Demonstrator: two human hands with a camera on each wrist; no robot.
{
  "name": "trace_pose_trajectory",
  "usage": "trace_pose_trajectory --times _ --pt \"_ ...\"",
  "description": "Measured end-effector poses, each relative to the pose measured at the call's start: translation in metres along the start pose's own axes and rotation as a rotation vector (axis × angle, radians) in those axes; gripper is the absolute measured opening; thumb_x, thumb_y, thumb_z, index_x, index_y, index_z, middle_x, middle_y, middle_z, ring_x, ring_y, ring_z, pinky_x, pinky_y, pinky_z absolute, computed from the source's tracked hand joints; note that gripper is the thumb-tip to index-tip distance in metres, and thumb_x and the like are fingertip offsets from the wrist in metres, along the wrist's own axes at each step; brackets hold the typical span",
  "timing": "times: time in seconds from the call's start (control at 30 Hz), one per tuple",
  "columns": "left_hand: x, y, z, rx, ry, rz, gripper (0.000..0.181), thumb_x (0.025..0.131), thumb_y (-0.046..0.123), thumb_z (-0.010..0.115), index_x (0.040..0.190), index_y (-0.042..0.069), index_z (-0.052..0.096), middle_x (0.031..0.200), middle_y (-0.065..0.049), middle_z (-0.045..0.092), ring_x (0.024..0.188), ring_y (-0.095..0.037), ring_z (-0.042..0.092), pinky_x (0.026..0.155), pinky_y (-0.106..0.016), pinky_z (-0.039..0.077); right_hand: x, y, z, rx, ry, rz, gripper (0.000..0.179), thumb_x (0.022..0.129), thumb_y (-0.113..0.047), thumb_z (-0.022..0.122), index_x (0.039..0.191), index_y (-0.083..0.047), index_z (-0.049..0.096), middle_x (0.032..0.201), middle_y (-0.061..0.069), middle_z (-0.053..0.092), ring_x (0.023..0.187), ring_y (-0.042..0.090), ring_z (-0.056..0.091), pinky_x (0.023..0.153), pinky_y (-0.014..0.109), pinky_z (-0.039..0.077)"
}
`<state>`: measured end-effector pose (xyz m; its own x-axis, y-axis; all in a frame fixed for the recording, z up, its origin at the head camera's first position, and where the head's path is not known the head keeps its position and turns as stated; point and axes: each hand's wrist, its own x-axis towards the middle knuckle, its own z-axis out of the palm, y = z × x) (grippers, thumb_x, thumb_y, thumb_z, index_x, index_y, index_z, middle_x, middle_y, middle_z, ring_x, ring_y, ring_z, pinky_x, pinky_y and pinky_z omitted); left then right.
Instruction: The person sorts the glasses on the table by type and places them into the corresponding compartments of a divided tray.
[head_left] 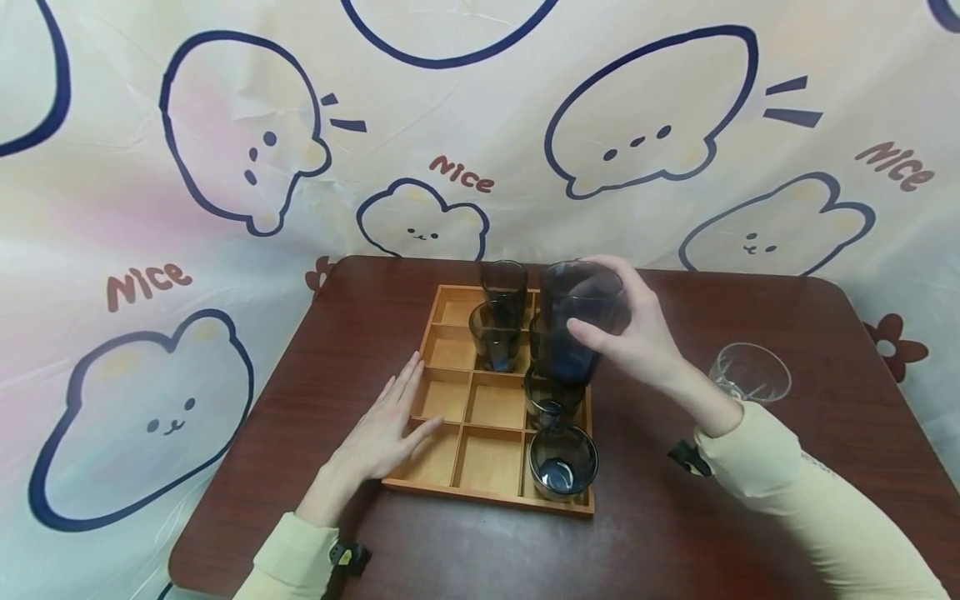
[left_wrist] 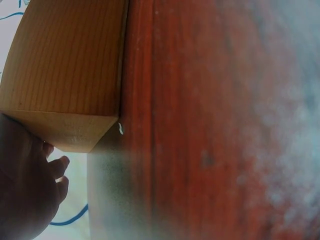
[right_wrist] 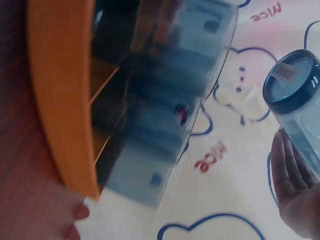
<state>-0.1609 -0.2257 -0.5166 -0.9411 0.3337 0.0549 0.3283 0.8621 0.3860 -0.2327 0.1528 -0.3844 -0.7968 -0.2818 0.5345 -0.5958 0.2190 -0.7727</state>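
Observation:
My right hand (head_left: 637,329) grips a dark tinted drinking glass (head_left: 573,321) above the right side of a wooden compartment box (head_left: 487,502). In the right wrist view, a small label sits on the base of the held glass (right_wrist: 295,82). Several similar tinted glasses stand in the box, among them the front right glass (head_left: 562,462) and a middle glass (head_left: 495,333); the held glass partly hides another. My left hand (head_left: 382,433) rests with straight fingers along the box's left side. The left wrist view has this hand (left_wrist: 27,185) beside the box's corner (left_wrist: 65,65).
A clear glass (head_left: 750,372) is on the dark wooden table (head_left: 660,517), right of the box and partly behind my right forearm. Behind the table hangs a pale printed curtain (head_left: 517,125) with cartoon outlines.

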Motion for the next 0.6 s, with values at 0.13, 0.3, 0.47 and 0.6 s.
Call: trace_pose_trajectory --times 0.13,0.3,0.47,0.6 --pt "0.000 0.000 0.000 0.001 0.002 0.004 0.097 0.109 0.051 0.062 0.176 0.001 0.012 0.187 -0.017 0.011 0.172 -0.036 0.021 0.139 -0.059 0.024 0.007 -0.003 0.018 0.065 -0.080 0.007 0.069 0.087 -0.002 0.081 0.151 -0.003 0.056 0.129 0.019 0.072 0.111 0.005 0.069 0.078 0.019 0.057" --pt "0.000 -0.001 0.001 -0.007 -0.003 -0.008 0.098 0.109 0.052 0.063 0.177 0.003 0.011 0.187 -0.014 0.008 0.172 -0.036 0.022 0.140 -0.059 0.024 0.012 0.001 0.042 0.117 -0.191 0.072 0.066 0.089 -0.007 0.083 0.149 -0.007 0.055 0.127 0.015 0.075 0.112 0.013 0.073 0.084 0.025 0.062" --pt "-0.001 -0.002 0.003 -0.009 -0.005 -0.026 0.099 0.108 0.054 0.063 0.177 0.005 0.011 0.188 -0.012 0.008 0.172 -0.037 0.024 0.139 -0.060 0.025 0.009 0.011 0.063 0.110 -0.264 0.092 0.068 0.088 -0.012 0.087 0.147 -0.008 0.054 0.124 0.012 0.077 0.115 0.022 0.073 0.096 0.032 0.060" --pt "0.000 -0.001 0.002 -0.009 -0.004 -0.030 0.099 0.108 0.054 0.063 0.177 0.005 0.011 0.188 -0.012 0.008 0.172 -0.037 0.022 0.139 -0.061 0.024 0.004 0.016 0.073 0.059 -0.321 0.109 0.076 0.086 -0.018 0.092 0.150 -0.009 0.051 0.128 0.009 0.075 0.117 0.023 0.073 0.102 0.042 0.058"
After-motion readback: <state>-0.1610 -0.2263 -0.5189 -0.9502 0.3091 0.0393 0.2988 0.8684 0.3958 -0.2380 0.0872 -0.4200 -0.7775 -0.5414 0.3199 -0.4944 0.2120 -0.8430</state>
